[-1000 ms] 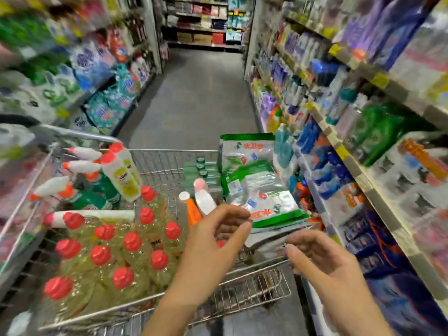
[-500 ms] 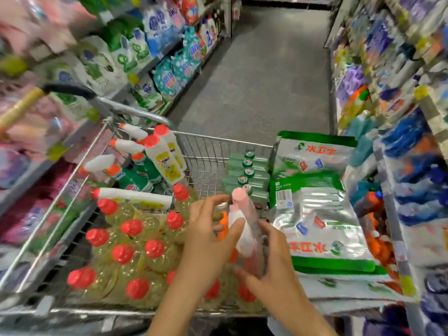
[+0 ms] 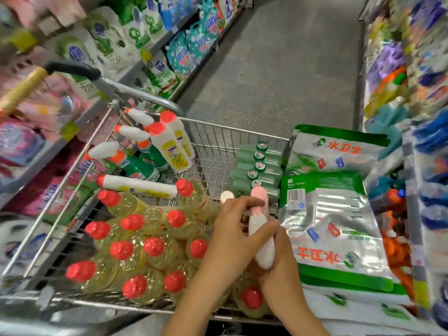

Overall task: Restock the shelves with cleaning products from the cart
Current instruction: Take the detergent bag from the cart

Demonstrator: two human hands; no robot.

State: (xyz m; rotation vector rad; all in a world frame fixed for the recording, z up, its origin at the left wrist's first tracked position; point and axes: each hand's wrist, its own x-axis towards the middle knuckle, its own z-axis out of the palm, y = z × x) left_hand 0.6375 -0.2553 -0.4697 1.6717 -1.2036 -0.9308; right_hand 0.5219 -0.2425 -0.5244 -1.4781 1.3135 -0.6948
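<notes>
Empty a second ago — now left hand (image 3: 230, 241) and right hand (image 3: 278, 269) wrap their fingers (image 3: 244, 202) round the pink-capped bottle (image 3: 265, 253), lower centre, ready to leave the cart (image 3: 232, 129).

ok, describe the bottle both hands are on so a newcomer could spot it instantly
Start at the wire shopping cart in the aisle. At its near right side, between the red-capped yellow bottles and the silver-green pouches, the left hand and right hand grip one slim bottle. It alone has a white body with a pale pink cap.
</notes>
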